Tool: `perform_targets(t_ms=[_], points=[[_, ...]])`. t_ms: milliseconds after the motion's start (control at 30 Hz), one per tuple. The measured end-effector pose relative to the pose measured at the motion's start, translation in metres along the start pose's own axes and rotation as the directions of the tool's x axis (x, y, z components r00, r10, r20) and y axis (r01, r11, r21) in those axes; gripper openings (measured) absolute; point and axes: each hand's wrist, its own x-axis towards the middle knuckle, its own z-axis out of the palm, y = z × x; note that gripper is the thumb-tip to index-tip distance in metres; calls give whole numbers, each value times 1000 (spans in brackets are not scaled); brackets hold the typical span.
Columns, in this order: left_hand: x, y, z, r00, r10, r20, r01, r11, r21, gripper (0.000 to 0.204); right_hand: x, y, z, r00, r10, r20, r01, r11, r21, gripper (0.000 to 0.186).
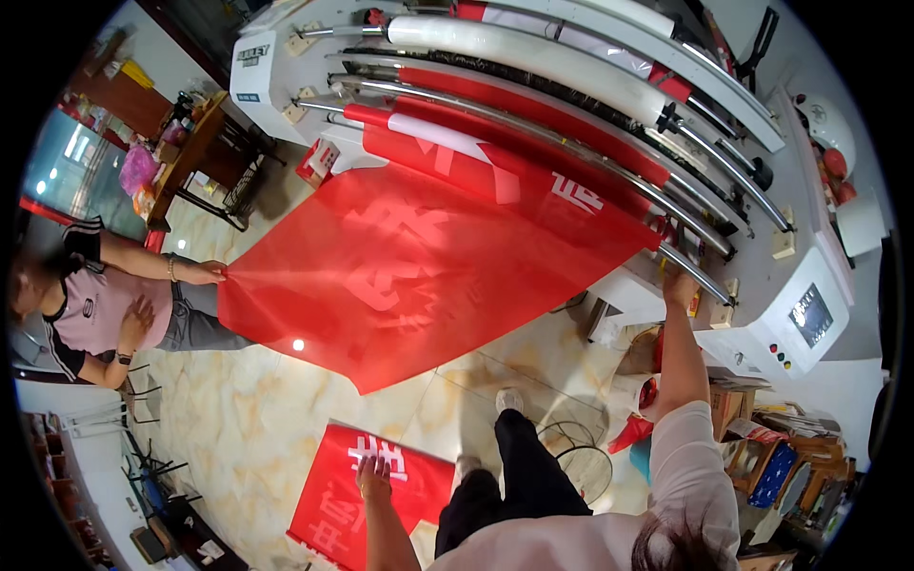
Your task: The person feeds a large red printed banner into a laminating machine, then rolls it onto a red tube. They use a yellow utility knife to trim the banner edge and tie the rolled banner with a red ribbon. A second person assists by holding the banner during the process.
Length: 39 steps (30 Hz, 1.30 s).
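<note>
My left hand [374, 476] hangs with fingers apart above a red banner piece [333, 495] with white lettering lying on the floor. My right hand [680, 285] reaches beneath the metal rollers [533, 143] at the right end of the machine [800, 285], fingers wrapped round something I cannot make out. A wide red banner [314, 247] hangs out from the rollers in a slack sheet, its lower edge drooping. A co-worker's hand [206, 272] at the left grips its far corner, while that person's other hand [135, 319] is near their waist.
A desk [181, 171] with bags stands at the upper left. Stacked chairs [148, 471] are at the lower left. A round metal stand [583, 471], buckets [633, 395] and piled boxes [771, 452] stand below the machine on the right.
</note>
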Motion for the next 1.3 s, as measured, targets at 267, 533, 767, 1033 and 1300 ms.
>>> perform_targets(t_ms=[267, 533, 767, 1033, 1300], points=[[-15, 90, 189, 732, 451, 511, -540, 841, 30, 27, 34, -37, 0, 994, -48, -102, 2, 912, -409, 44], [-75, 234, 515, -15, 436, 900, -865, 445, -230, 32, -24, -92, 2, 925, 223, -307, -236, 972, -3, 38], [-6, 289, 731, 69, 133, 989, -811, 585, -22, 35, -27, -244, 47, 719, 624, 307, -580, 295, 759, 24], [-5, 289, 725, 167, -81, 983, -791, 583, 182, 26, -59, -241, 72, 642, 767, 12, -485, 393, 781, 24], [-15, 291, 680, 129, 89, 988, -841, 537, 61, 36, -70, -235, 62, 713, 701, -18, -511, 537, 672, 29]])
